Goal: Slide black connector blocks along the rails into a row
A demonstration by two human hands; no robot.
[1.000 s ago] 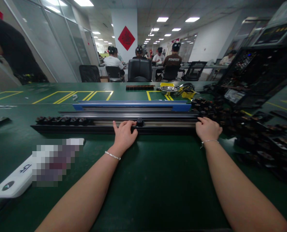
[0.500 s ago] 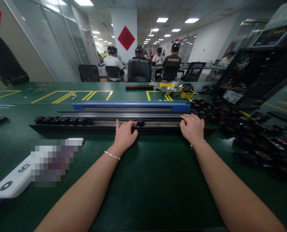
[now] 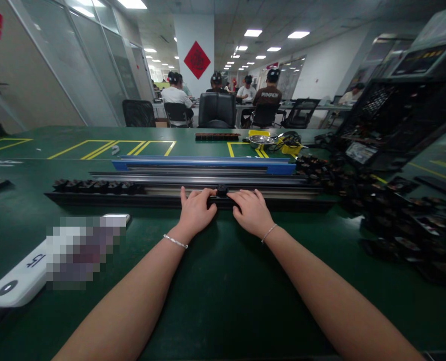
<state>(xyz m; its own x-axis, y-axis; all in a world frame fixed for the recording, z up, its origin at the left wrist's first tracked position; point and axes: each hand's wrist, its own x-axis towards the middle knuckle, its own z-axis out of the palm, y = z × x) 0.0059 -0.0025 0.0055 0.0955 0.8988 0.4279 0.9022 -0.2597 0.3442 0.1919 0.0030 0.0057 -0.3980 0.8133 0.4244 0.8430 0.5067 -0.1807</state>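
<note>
A long black rail [image 3: 163, 199] lies across the green table in front of me. My left hand [image 3: 196, 211] rests on its near edge at the middle, with the fingers stretched out flat. My right hand [image 3: 251, 210] lies just to the right of it, its fingers extended leftward along the rail. Those fingertips touch a small black slider piece [image 3: 221, 190] that sits on the rail between the two hands. Neither hand grips anything that I can see. A row of several small black parts [image 3: 95, 186] sits on the rail's left stretch.
A blue-edged rail [image 3: 204, 164] lies parallel behind the black one. A big heap of black parts [image 3: 381, 200] and a black crate [image 3: 396, 110] fill the right side. A white device [image 3: 16, 281] lies at near left. A metal bowl [image 3: 260, 139] stands farther back. Several people sit at far desks.
My right hand has slid left along the rail, from its right end to the slider piece beside my left hand. The left hand has stayed in place.
</note>
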